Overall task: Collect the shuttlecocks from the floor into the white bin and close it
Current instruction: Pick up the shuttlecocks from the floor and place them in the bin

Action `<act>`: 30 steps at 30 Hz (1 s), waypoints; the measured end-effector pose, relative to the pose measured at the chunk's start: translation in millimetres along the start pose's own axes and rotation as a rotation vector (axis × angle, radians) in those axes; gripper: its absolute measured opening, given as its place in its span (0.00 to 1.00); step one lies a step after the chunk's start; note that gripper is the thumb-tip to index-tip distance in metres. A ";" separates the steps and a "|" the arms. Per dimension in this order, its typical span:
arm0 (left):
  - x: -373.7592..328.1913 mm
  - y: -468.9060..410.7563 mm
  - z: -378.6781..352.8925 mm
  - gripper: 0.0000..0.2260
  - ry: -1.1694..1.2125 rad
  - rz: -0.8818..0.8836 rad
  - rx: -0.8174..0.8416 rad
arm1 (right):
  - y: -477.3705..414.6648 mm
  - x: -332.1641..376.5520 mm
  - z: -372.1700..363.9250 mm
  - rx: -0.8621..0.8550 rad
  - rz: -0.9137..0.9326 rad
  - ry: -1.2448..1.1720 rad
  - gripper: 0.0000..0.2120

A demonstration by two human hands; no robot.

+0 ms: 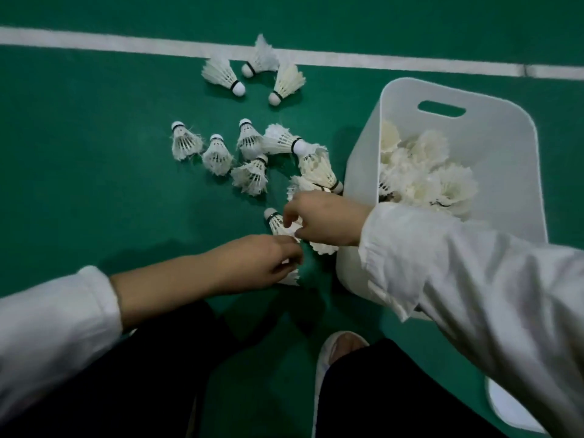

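Note:
Several white feather shuttlecocks [249, 143] lie scattered on the green court floor [94, 153], with three more [222, 74] near the white line. The open white bin [493, 147] stands at the right, with several shuttlecocks piled inside. My right hand [325, 221] reaches down just left of the bin and closes its fingers on a shuttlecock [276, 221] with a black-banded cork. My left hand [259, 263] sits just below it, fingers curled on another shuttlecock [292, 278] whose feathers poke out under the fingers.
A white court line [126, 42] crosses the floor at the top. My white shoe [335, 352] and dark trouser legs fill the bottom. A white flat piece [508, 409], perhaps the bin's lid, lies at the lower right edge.

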State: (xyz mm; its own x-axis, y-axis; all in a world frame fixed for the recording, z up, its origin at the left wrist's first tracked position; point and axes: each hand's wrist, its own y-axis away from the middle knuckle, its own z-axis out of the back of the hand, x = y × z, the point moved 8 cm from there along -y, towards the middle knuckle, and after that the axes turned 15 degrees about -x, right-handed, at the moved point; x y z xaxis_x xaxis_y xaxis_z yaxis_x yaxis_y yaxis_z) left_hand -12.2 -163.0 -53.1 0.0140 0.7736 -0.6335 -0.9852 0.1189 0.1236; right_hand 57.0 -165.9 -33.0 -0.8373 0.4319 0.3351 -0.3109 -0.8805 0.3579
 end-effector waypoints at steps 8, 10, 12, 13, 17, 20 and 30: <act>23.7 10.5 -37.6 0.16 -0.178 -0.233 0.041 | -33.7 1.6 -57.3 0.191 0.140 0.239 0.21; 32.6 13.0 -38.3 0.11 -0.241 -0.231 -0.002 | -38.4 4.9 -62.6 0.177 0.135 0.238 0.19; 33.9 17.7 -29.4 0.05 -0.221 -0.235 -0.063 | -43.6 8.0 -61.6 0.137 0.115 0.201 0.16; 34.2 21.3 -23.8 0.04 -0.199 -0.233 -0.095 | -45.8 8.3 -59.2 0.109 0.106 0.179 0.14; 43.3 44.9 9.7 0.09 -0.172 -0.167 -0.204 | -53.9 -3.4 -35.2 -0.048 -0.014 0.096 0.10; 69.7 54.4 44.3 0.06 -0.280 -0.040 -0.279 | -52.7 -16.5 -12.8 -0.117 -0.158 -0.012 0.14; 200.2 26.7 143.9 0.19 -0.537 0.657 -0.546 | -70.4 -8.2 13.2 -0.250 -0.270 -0.304 0.07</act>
State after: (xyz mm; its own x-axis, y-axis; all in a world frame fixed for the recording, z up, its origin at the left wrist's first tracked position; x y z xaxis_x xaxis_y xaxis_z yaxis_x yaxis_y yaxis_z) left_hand -11.1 84.6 -66.7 -0.6176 0.7771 -0.1212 -0.7667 -0.6292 -0.1276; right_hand 91.7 -104.9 -49.4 -0.5535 0.6568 0.5121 -0.6297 -0.7324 0.2589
